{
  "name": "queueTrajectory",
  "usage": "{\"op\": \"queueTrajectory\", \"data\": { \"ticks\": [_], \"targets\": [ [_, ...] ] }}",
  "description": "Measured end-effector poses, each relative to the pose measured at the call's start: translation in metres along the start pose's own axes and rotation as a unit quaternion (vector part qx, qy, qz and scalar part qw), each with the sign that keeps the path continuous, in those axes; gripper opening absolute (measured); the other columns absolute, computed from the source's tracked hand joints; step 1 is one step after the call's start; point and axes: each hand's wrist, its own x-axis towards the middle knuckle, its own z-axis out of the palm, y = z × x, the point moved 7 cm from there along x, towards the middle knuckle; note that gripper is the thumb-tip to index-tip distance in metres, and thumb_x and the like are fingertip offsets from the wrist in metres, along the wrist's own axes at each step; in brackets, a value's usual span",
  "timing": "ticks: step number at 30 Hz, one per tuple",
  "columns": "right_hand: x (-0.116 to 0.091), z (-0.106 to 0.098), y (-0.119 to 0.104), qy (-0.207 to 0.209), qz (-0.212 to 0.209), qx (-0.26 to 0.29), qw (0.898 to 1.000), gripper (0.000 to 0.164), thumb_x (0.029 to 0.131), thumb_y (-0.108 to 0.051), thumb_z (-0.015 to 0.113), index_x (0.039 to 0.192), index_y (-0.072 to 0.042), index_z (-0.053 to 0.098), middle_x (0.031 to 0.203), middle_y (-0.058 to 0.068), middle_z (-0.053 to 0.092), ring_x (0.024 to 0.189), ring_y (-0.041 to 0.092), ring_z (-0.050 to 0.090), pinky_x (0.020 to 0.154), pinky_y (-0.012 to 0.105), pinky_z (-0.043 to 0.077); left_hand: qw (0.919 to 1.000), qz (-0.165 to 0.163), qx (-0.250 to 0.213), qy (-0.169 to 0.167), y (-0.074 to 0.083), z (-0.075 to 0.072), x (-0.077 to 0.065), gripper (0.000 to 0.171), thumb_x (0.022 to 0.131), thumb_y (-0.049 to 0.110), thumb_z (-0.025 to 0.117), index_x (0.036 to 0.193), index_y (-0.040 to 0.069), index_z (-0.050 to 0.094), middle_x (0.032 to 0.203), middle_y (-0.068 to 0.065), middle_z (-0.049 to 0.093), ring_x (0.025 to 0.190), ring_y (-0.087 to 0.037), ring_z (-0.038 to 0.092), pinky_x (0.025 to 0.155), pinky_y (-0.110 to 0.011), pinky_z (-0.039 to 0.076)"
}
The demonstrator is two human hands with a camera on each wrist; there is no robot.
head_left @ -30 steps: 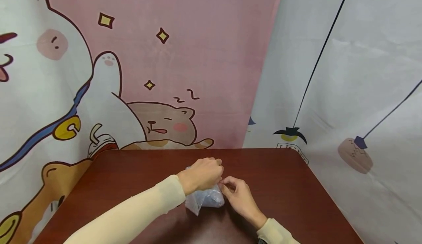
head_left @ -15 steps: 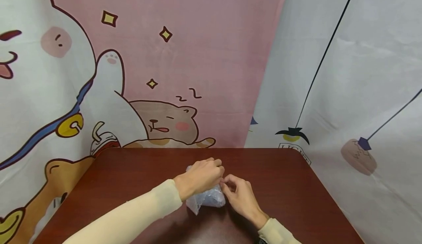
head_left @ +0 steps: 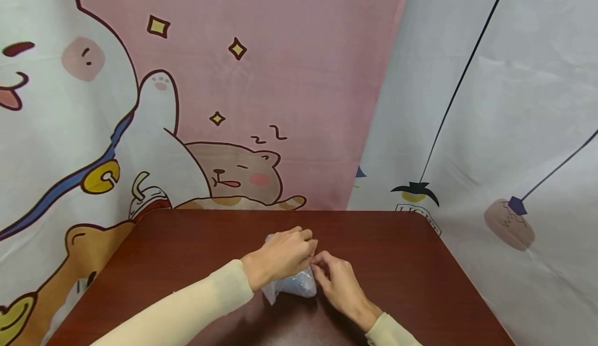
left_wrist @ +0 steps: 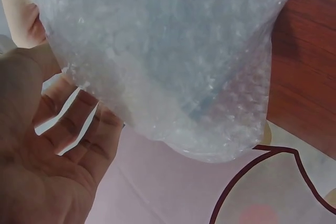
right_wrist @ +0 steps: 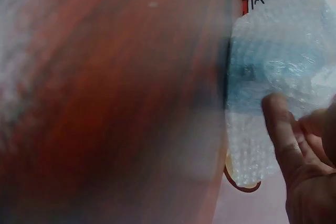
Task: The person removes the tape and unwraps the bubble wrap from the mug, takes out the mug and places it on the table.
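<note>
A clear bubble wrap parcel (head_left: 299, 283) sits on the table under the hands, with something bluish showing blurrily through its layers. My left hand (head_left: 284, 252) reaches over it from the left, its curled fingers gripping the wrap's upper right edge. From the right, my right hand (head_left: 343, 286) pinches the same edge with thumb and index finger, close against the left fingertips. The left wrist view shows the bubble wrap (left_wrist: 173, 61) spread wide beside the left palm (left_wrist: 47, 182), and fingers partly hidden by it. In the right wrist view, right fingers (right_wrist: 283, 129) lie against the wrap (right_wrist: 273, 66).
The reddish-brown table (head_left: 196, 252) extends around the parcel on all sides. Behind and to the right hang cloth backdrops (head_left: 317, 76) printed with cartoon animals and lamps. Cream sleeves (head_left: 187, 309) cover both forearms.
The left hand has shifted slightly left and down, and the parcel has tipped a little under it. Both hands stay at the wrap's edge. The head view has turned slightly left.
</note>
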Motion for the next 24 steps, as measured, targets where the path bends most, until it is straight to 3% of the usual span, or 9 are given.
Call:
{"op": "queueTrajectory", "data": {
  "ticks": [6, 10, 14, 17, 20, 24],
  "targets": [
    [0.003, -0.002, -0.003, -0.047, -0.013, -0.001, 0.999, 0.012, 0.108, -0.004, 0.078, 0.108, -0.015, 0.08, 0.086, -0.01, 0.078, 0.073, -0.006, 0.062, 0.067, 0.019, 0.056, 0.9998, 0.009, 0.009, 0.013, 0.001, 0.001, 0.0, 0.007, 0.107, 0.024, 0.086, 0.105, 0.018, 0.084, 0.096, 0.005, 0.073, 0.083, -0.013, 0.066, 0.068, -0.021, 0.057],
    [0.006, -0.002, -0.001, -0.076, -0.006, 0.015, 0.997, 0.011, 0.111, -0.005, 0.075, 0.107, -0.015, 0.077, 0.088, -0.006, 0.081, 0.071, -0.003, 0.069, 0.064, 0.019, 0.059, 0.9997, 0.008, 0.015, 0.016, 0.002, 0.0, 0.0, 0.006, 0.107, 0.023, 0.085, 0.105, 0.018, 0.084, 0.096, 0.005, 0.074, 0.083, -0.013, 0.066, 0.067, -0.021, 0.057],
    [0.005, 0.001, 0.003, -0.1, 0.015, 0.068, 0.992, 0.008, 0.115, -0.004, 0.071, 0.11, -0.009, 0.074, 0.095, 0.002, 0.085, 0.072, 0.002, 0.078, 0.064, 0.028, 0.069, 0.9998, 0.01, 0.005, 0.017, 0.002, -0.001, -0.003, 0.007, 0.108, 0.024, 0.085, 0.107, 0.017, 0.084, 0.097, 0.004, 0.074, 0.085, -0.014, 0.065, 0.071, -0.021, 0.057],
    [0.004, 0.002, 0.006, -0.11, 0.026, 0.099, 0.989, 0.007, 0.117, -0.004, 0.068, 0.112, -0.006, 0.072, 0.099, 0.007, 0.085, 0.075, 0.001, 0.079, 0.068, 0.035, 0.072, 0.9994, 0.001, -0.03, 0.014, 0.0, -0.002, -0.008, 0.013, 0.106, 0.026, 0.089, 0.112, 0.016, 0.083, 0.104, 0.002, 0.074, 0.09, -0.014, 0.065, 0.073, -0.018, 0.056],
    [0.004, 0.003, 0.008, -0.115, 0.036, 0.111, 0.986, 0.008, 0.118, -0.003, 0.066, 0.113, -0.005, 0.072, 0.1, 0.008, 0.085, 0.076, 0.002, 0.079, 0.07, 0.036, 0.073, 0.9985, -0.028, -0.046, 0.01, -0.004, -0.002, -0.017, 0.029, 0.105, 0.037, 0.091, 0.122, 0.015, 0.082, 0.119, 0.0, 0.075, 0.102, -0.016, 0.067, 0.079, -0.021, 0.06],
    [0.002, 0.005, 0.006, -0.127, 0.048, 0.125, 0.983, 0.008, 0.117, -0.002, 0.066, 0.114, -0.004, 0.072, 0.099, 0.008, 0.083, 0.078, 0.006, 0.08, 0.072, 0.033, 0.073, 0.9947, -0.092, -0.047, 0.002, -0.014, 0.001, -0.032, 0.051, 0.104, 0.056, 0.087, 0.136, 0.018, 0.081, 0.141, -0.004, 0.074, 0.124, -0.023, 0.07, 0.089, -0.041, 0.068]
  ]
}}
